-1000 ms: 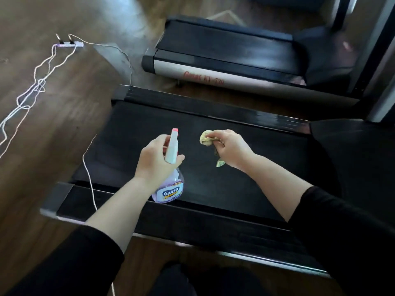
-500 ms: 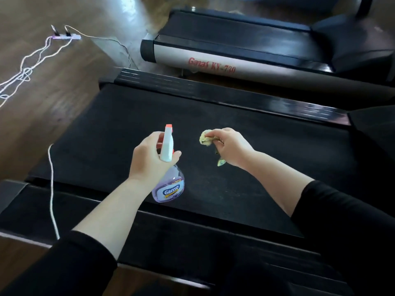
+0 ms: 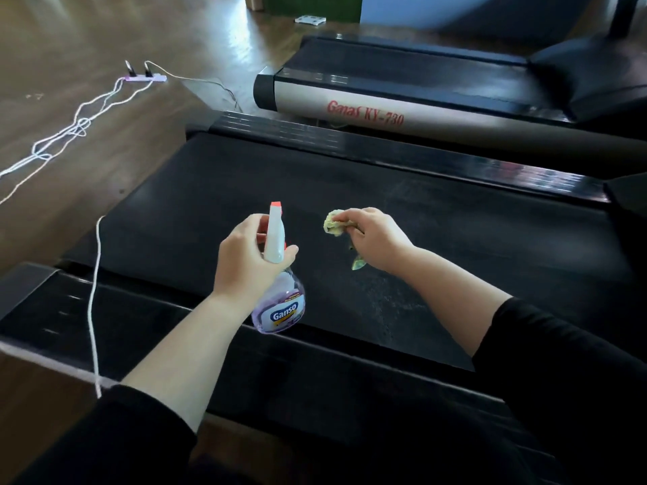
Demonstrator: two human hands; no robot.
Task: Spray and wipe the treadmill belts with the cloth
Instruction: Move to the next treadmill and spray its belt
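At far left we saw white cords [image 3: 70,129] running over the wooden floor [image 3: 52,47] to a power strip [image 3: 145,78]. Our left hand [image 3: 245,260] gripped the neck of the spray bottle [image 3: 280,306], which held pale purple liquid, over the treadmill belt's [image 3: 455,246] near edge. Just to its right, our right hand [image 3: 378,239] clutched the bunched yellow-green cloth [image 3: 334,224] above the belt's middle.

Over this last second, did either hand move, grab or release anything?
Nothing was taken or let go. The left hand still grips the spray bottle above the near treadmill belt. The right hand still holds the bunched cloth beside it. Only the camera shifted, bringing the far treadmill and its red lettering into view.
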